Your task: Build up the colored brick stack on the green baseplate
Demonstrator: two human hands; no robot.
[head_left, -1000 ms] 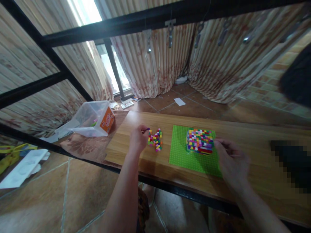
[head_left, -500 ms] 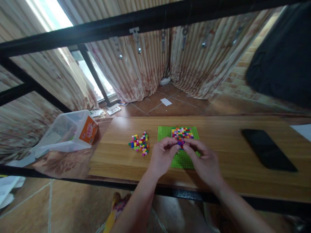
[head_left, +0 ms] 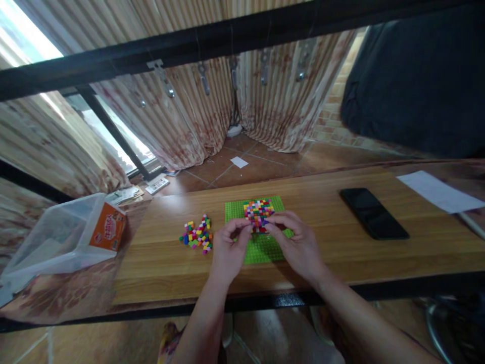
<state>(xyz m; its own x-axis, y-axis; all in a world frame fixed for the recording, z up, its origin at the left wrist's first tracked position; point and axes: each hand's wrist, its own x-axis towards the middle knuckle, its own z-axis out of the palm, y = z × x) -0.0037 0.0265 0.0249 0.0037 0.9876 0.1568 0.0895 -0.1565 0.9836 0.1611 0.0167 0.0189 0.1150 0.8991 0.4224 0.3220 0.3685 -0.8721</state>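
A green studded baseplate lies on the wooden board, with a patch of many-coloured building bricks on its middle. My left hand is over the plate's left side, thumb and forefinger pinched at the patch's near left edge; what they hold, if anything, is too small to make out. From the other side, my right hand pinches a small purple building brick at the near edge of the patch. The fingertips partly cover the nearest bricks. Left of my left hand lies a loose pile of coloured bricks.
A black phone and a white paper sheet lie to the right. At the left stands a clear plastic box with an orange label. A dark metal bar crosses above the far side, before curtains.
My head view has turned right, so the scene sits further left. My fingertips, close together around a purple brick before, are now slightly apart and down at the brick patch.
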